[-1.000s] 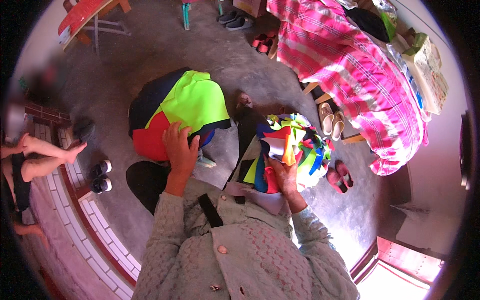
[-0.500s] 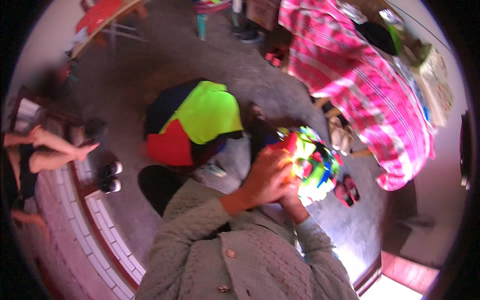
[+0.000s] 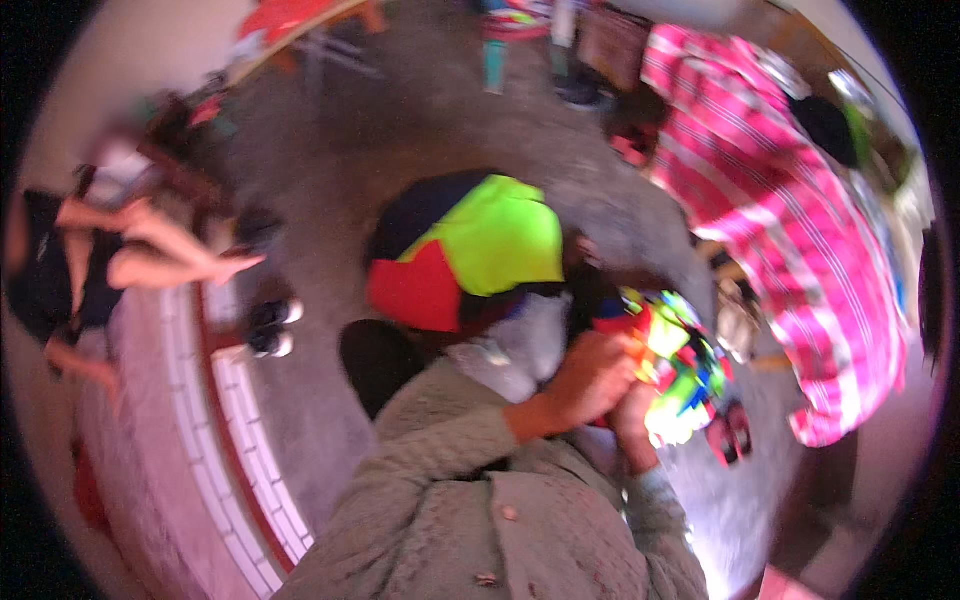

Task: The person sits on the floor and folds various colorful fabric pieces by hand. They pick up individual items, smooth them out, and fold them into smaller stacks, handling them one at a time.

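My left hand [image 3: 592,378] and my right hand [image 3: 632,420] are together in front of my body, fingers closed. Between them is a piece of red cloth [image 3: 614,324], orange where sunlight catches it; my fingers hide most of it and motion blurs it. Just beyond the hands, to the right, sits a heap of bright cloth scraps [image 3: 690,385] in lime, red, blue and black. Ahead and to the left, a larger bundled cloth [image 3: 510,235] has lime, red and dark navy panels.
A bed or table under a pink checked cover [image 3: 770,190] stands at right, with shoes [image 3: 738,320] beside it and red sandals [image 3: 729,435] nearer. Black shoes [image 3: 271,328] lie at left, near a seated person's bare legs [image 3: 170,255]. A red chair [image 3: 285,15] is at far left.
The whole view has swung left, so everything sits farther right and slightly lower. My hands stay closed together by the scrap heap, with little visible change in their hold.
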Tool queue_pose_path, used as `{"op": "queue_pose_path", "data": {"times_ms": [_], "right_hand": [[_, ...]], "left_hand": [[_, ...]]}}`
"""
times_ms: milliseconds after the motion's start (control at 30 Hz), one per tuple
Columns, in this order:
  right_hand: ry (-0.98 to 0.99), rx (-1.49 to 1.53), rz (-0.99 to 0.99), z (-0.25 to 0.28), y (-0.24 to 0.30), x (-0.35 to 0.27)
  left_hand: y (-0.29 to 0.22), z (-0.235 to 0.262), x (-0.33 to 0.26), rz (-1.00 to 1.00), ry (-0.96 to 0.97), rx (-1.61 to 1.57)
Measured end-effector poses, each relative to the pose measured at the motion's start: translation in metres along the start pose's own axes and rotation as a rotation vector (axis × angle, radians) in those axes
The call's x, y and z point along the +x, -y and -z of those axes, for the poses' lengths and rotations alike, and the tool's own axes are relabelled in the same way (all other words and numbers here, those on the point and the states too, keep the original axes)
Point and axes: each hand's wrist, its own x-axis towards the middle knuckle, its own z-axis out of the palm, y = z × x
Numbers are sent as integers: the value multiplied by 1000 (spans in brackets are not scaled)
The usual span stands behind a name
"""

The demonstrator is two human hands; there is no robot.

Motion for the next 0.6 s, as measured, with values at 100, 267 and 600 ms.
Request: {"op": "queue_pose_path", "data": {"times_ms": [100,267,600], "right_hand": [[245,-2131,586,-35,9,0],[62,-2118,447,-52,12,-9],[151,-2078,534,-56,7,-10]], "left_hand": [[0,14,-1,281,0,-401],[1,24,-4,661,-65,-1112],[34,63,-4,597,-361,-1413]]}}
